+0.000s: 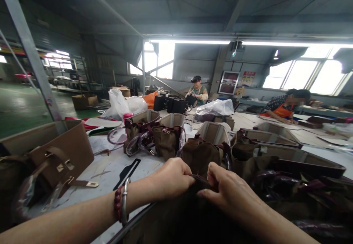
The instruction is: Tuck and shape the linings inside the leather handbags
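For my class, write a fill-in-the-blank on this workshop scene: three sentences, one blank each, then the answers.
The left hand and right hand both pinch the top edge of one dark ____.
The bead bracelet is on the ____ wrist.
The person at far right wears an ____ apron.
Missing words: bag; left; orange.

We looked from one camera on our head, forward and down, close over our left hand [171, 177] and right hand [230, 192], across the counter [109, 168].
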{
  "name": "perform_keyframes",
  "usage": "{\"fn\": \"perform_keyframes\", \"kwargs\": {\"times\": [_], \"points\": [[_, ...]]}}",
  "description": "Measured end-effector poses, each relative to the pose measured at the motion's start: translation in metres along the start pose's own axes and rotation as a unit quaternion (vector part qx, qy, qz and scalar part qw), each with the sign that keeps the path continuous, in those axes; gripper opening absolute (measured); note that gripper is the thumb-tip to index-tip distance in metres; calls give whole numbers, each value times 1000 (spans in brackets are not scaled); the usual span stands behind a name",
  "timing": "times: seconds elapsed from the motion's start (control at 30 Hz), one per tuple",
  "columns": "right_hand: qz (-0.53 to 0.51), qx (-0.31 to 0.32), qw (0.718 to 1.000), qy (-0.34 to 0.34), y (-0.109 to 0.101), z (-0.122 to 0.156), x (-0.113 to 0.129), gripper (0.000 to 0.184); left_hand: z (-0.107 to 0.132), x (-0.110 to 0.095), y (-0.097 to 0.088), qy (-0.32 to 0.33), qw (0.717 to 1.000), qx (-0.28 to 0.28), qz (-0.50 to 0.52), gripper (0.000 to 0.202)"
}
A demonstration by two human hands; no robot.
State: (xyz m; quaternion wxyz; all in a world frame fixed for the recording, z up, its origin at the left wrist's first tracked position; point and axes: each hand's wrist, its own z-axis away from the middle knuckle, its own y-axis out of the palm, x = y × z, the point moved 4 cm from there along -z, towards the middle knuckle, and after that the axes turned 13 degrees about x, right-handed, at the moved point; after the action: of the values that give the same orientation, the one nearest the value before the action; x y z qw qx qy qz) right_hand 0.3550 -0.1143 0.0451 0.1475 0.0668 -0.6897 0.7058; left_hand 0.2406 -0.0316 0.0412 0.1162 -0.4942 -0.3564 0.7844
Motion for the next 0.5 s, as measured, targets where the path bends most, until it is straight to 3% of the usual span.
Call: {"fn": "perform_keyframes", "kwargs": {"times": [0.17, 0.27, 0.33, 0.5], "points": [[-97, 61, 993, -22, 3, 3, -7, 31, 0, -6, 0, -2, 1000, -7, -9, 19], [-135, 116, 984, -30, 6, 2, -10, 18, -1, -6, 0, 1, 1000, -2, -6, 19], [-165, 150, 974, -37, 9, 1, -11, 19, -2, -6, 0, 11, 1000, -2, -8, 19], [-192, 164, 967, -36, 12, -3, -16, 20, -4, -2, 2, 0, 1000, 11, -10, 20]]}}
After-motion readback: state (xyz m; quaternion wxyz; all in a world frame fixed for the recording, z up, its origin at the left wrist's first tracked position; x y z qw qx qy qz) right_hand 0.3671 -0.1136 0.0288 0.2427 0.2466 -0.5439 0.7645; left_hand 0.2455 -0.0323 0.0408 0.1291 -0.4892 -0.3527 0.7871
